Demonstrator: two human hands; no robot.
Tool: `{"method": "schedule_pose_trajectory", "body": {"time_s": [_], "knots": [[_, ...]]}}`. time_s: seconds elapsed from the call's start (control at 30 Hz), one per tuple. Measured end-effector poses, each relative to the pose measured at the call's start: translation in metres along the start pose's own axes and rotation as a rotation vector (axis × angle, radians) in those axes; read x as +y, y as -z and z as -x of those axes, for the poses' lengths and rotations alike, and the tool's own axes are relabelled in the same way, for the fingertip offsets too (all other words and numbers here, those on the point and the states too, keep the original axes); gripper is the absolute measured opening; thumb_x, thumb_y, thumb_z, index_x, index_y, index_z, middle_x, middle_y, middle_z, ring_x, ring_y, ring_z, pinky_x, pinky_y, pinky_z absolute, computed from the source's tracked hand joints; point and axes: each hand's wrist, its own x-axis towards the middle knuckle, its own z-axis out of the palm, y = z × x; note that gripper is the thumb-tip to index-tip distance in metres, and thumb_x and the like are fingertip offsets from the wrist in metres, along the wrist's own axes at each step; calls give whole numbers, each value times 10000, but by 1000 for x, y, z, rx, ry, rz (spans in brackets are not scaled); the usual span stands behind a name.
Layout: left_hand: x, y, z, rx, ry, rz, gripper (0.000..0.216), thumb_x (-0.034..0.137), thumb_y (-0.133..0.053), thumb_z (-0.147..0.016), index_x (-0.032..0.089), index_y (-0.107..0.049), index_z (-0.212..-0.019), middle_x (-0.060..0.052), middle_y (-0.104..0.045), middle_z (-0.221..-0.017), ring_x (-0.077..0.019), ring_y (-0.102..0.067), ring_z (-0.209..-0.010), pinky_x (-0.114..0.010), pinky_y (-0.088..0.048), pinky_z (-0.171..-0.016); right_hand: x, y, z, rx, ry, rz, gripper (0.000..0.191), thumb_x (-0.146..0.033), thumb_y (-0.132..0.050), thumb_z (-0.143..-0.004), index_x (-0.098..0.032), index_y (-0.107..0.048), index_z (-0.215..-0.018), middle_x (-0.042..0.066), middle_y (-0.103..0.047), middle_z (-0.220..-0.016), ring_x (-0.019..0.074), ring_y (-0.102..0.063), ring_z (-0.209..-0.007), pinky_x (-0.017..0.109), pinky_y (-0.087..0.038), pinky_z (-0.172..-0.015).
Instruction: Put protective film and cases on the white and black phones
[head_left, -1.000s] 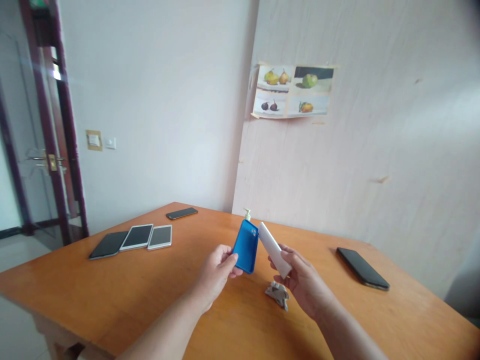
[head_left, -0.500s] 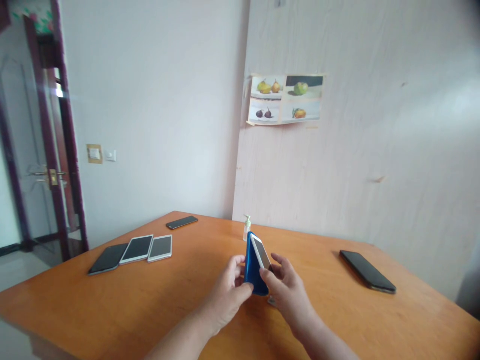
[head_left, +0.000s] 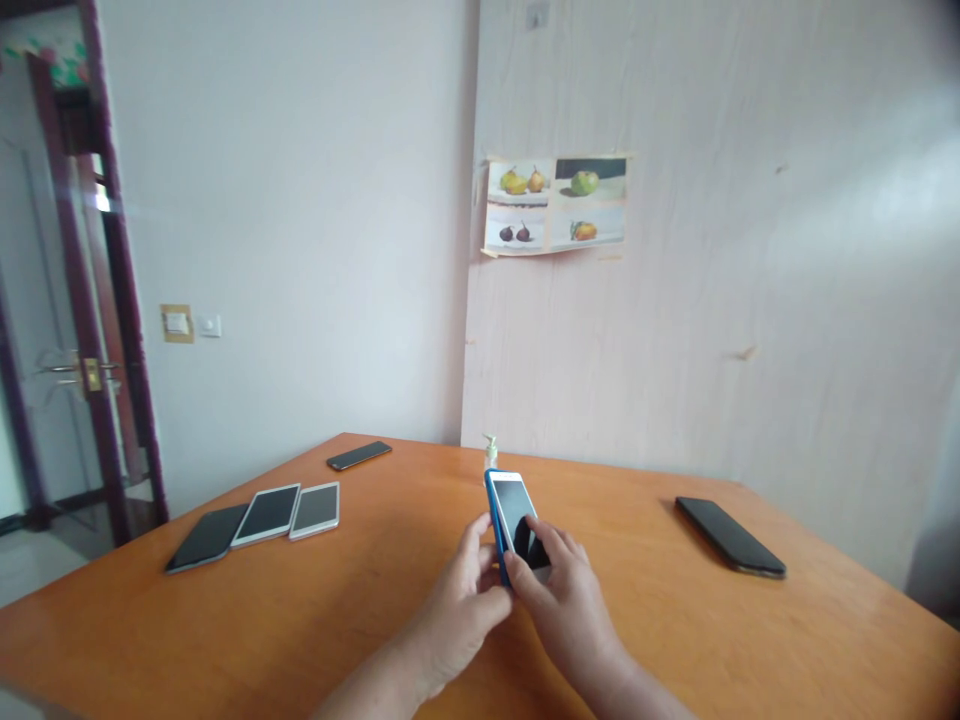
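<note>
Both hands hold one white phone (head_left: 516, 508) that sits inside a blue case (head_left: 491, 505), screen toward me, above the orange table (head_left: 337, 610). My left hand (head_left: 459, 603) grips the case's left edge and back with curled fingers. My right hand (head_left: 562, 595) wraps the phone's lower right part, its thumb pressed on the screen's lower end. A small pump bottle (head_left: 490, 451) stands on the table just behind the phone.
Three devices lie side by side at the left: a dark one (head_left: 205, 536), then two white-framed ones (head_left: 266, 514) (head_left: 316, 508). A dark phone (head_left: 359, 455) lies farther back. Another black phone (head_left: 729, 535) lies at the right. A fruit poster (head_left: 554, 204) hangs on the wall.
A second ago the blue case and the white phone were apart, one in each hand. They came together, and now the phone sits in the case, screen toward me.
</note>
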Motion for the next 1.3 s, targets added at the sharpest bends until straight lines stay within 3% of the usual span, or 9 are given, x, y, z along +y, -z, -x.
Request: {"method": "schedule_pose_trajectory", "body": {"time_s": [0.2,0.37,0.53,0.77,1.03,1.3], "knots": [[9,3,3,-1,57,-15,566,130,-604,-725,241,-528,-1275,-66,-666,-1160,-256,-580,-1122,-374,-420,-966,-10,1,5,-32,74,115,496,-430,-580,-841,-208,-614,-1284,119,-578,-1297,307,-509,-1158,439,-406,-1004],[6,3,2,-42,59,68,471,235,-601,-797,214,-548,-1265,-84,-667,-1136,-255,-598,-1078,-348,-458,-904,-18,3,7,-46,109,193,479,-404,-550,-865,-192,-612,-1291,132,-548,-1339,316,-488,-1190,465,-406,-1011],[3,2,0,59,62,55,450,465,-595,-870,211,-562,-1240,-94,-674,-1111,-236,-635,-992,-311,-492,-808,-14,0,11,-46,173,194,488,-370,-557,-864,-220,-575,-1328,127,-516,-1381,322,-471,-1218,495,-401,-1017],[-8,9,-4,129,87,110,450,476,-624,-861,195,-584,-1211,-98,-677,-1084,-215,-653,-914,-283,-498,-732,-8,-4,14,-80,226,146,493,-400,-569,-871,-262,-560,-1344,95,-482,-1427,326,-426,-1269,512,-366,-1056],[-13,12,-5,147,61,163,384,454,-632,-856,200,-614,-1143,-83,-675,-1106,-208,-645,-942,-296,-498,-790,-11,-3,18,-137,205,139,542,-482,-564,-877,-262,-536,-1371,108,-449,-1459,365,-415,-1277,547,-370,-1031],[-11,11,-1,231,5,57,402,464,-608,-870,211,-621,-1182,-78,-653,-1187,-236,-565,-1135,-312,-436,-936,-17,-4,21,-189,169,113,575,-506,-567,-869,-274,-510,-1392,88,-435,-1476,375,-364,-1336,564,-318,-1078]]}}
